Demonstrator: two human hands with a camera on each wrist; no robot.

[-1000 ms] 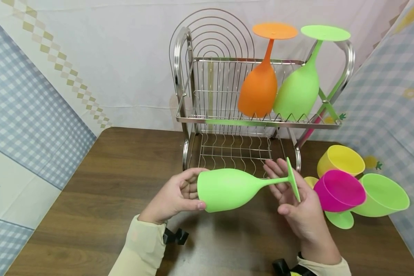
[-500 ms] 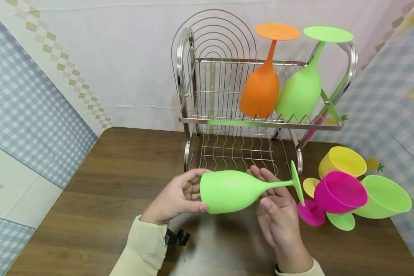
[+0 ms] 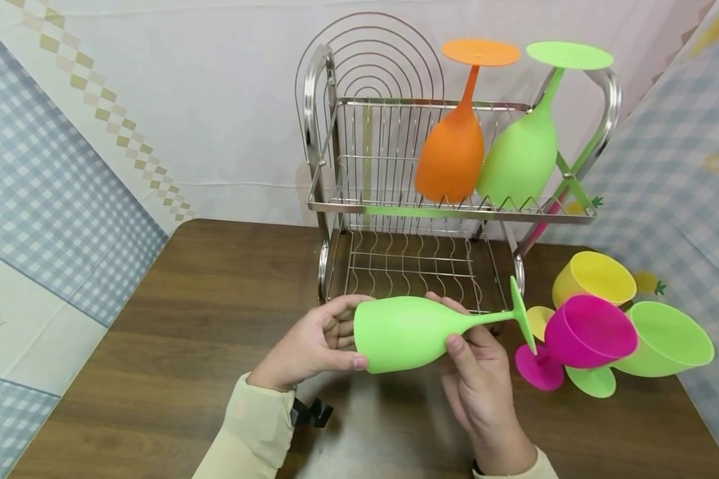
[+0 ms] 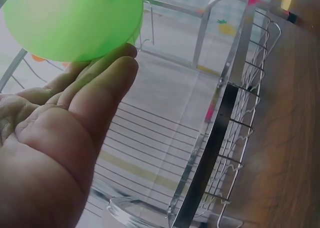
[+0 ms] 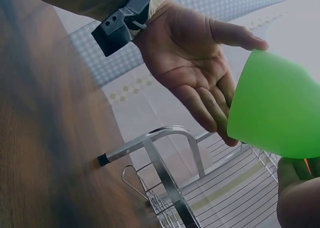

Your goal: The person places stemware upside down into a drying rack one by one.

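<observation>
A light green plastic goblet (image 3: 401, 336) lies sideways in the air over the table, its mouth to the left and its foot to the right. Thumb and fingers of my left hand (image 3: 311, 346) hold it at the rim; the right wrist view shows the left thumb on one side of the rim and fingertips on the other. My right hand (image 3: 479, 379) grips it where the bowl narrows into the stem, thumb in front and fingers behind, partly hidden. In the left wrist view the goblet's bowl (image 4: 75, 23) sits at the left fingertips.
A two-tier metal dish rack (image 3: 431, 211) stands behind the hands. On its upper tier an orange goblet (image 3: 451, 156) and a green goblet (image 3: 521, 156) stand upside down. Yellow (image 3: 596, 276), pink (image 3: 593, 332) and green (image 3: 665, 339) goblets lie tilted together on the wooden table (image 3: 174, 372) at right.
My right hand has moved left from beside the goblet's foot and now grips the base of the bowl. The goblet and my left hand have shifted slightly right.
</observation>
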